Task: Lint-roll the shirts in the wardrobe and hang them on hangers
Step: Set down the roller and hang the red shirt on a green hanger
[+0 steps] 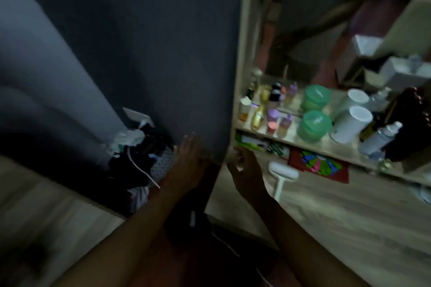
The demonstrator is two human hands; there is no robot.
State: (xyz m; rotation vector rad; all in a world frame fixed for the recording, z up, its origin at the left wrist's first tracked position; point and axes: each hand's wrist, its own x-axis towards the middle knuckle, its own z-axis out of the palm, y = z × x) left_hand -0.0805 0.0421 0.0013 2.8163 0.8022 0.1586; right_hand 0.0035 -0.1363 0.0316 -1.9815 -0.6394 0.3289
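The picture is blurred and dim. A tall dark panel [144, 53], apparently a wardrobe door or side, fills the upper left. My left hand [186, 161] lies flat against its lower edge, fingers stretched upward. My right hand [245, 168] hovers just right of that edge, fingers loosely curled and apart, holding nothing. A white lint roller [282, 173] lies on the wooden floor right of my right hand, handle pointing toward me. A heap of dark clothes [137, 158] sits low behind the panel, left of my left hand.
To the right stands a light wooden shelf unit [326, 147] with a mirror above it; it carries several bottles, two green lidded tubs [316, 126] and white containers. A white cord [142, 170] trails over the clothes. Pale wooden flooring [349, 216] spreads to the right.
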